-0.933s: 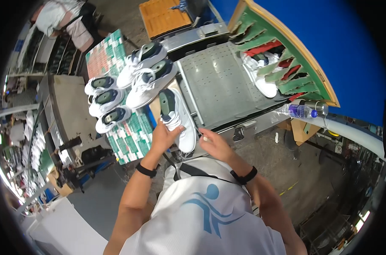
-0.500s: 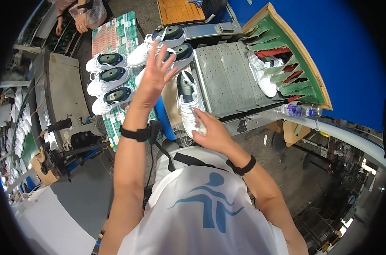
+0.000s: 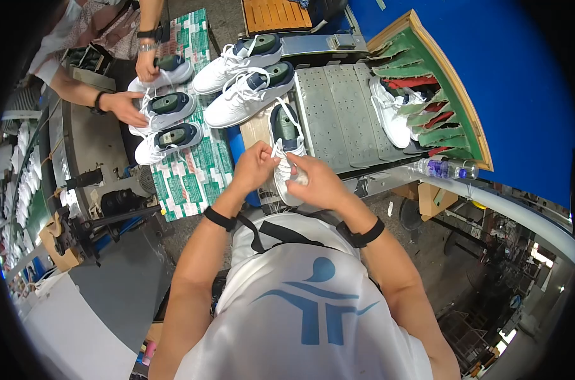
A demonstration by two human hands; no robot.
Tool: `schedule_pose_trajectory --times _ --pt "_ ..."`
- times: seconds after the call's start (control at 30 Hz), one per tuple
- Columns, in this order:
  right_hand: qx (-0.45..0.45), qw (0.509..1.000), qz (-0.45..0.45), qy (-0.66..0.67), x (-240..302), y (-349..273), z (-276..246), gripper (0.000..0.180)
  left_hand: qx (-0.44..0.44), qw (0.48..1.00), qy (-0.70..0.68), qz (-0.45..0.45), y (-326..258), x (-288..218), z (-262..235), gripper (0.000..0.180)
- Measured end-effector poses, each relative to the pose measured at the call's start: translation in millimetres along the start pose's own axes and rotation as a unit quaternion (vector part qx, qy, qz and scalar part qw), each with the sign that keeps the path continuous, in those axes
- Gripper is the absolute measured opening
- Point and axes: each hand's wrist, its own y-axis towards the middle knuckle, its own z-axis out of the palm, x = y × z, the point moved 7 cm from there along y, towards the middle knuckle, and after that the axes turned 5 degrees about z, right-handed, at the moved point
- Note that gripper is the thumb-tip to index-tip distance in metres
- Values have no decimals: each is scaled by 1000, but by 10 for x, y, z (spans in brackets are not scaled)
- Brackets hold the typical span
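Note:
A white shoe (image 3: 286, 130) with navy lining and a dark green last inside stands on the bench in front of me, toe toward my body. At its left edge, my left hand (image 3: 257, 167) has thumb and fingers pinched on a white shoelace (image 3: 277, 149). On the shoe's right side is my right hand (image 3: 319, 183), index finger and thumb curled against the lacing; exactly what lies between them is partly hidden. Just beyond my left hand rest two more white shoes, a nearer one (image 3: 233, 104) and a farther one (image 3: 227, 68).
At left, a co-worker's hands (image 3: 126, 107) touch white shoes (image 3: 167, 117) on a green-and-white patterned board (image 3: 205, 171). A grey slatted conveyor (image 3: 335, 114) carries shoes (image 3: 389, 117) beside torn green flaps (image 3: 436, 133). A plastic bottle (image 3: 449, 169) lies on the right ledge.
My left hand has come down from its raised, spread position and pinched the shoelace. My right hand stays at the shoe. A co-worker's hands have reached onto the shoes at left.

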Motion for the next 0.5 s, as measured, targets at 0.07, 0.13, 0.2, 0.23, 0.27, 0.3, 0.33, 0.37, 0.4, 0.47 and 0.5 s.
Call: schedule_pose_trajectory --times 0.07,0.13,0.2,0.23,0.27,0.3,0.33,0.37,0.4,0.47,0.5 --pt "23 981 82 176 -309 72 -19 61 83 995 0 -57 133 -236 -84 18" --pt "77 962 124 229 -338 82 -101 59 189 956 -168 -149 272 -513 -231 18" --pt "126 943 171 256 -309 81 -90 64 204 893 -390 -96 384 -1012 -418 22" --pt "128 943 171 257 -284 84 -38 64 198 916 -349 -20 459 -1266 -582 25" --pt "98 961 147 213 -242 85 -13 65 157 912 -378 26 581 -1301 -688 28" --pt "68 976 122 167 -180 90 -1 67 114 904 -405 74 652 -1331 -803 31" --pt "72 976 119 167 -129 71 32 67 9 960 -279 9 553 -1408 -752 42" --pt "58 990 77 101 -21 46 28 69 34 981 -186 47 607 -1123 -680 64" --pt "42 998 35 34 72 39 42 71 61 993 -33 92 579 -955 -560 74" --pt "-1 998 -21 -55 178 15 121 72 92 966 173 168 453 -803 -286 99" --pt "-44 985 -77 -147 275 -12 147 74 96 966 171 166 454 -831 -209 99"
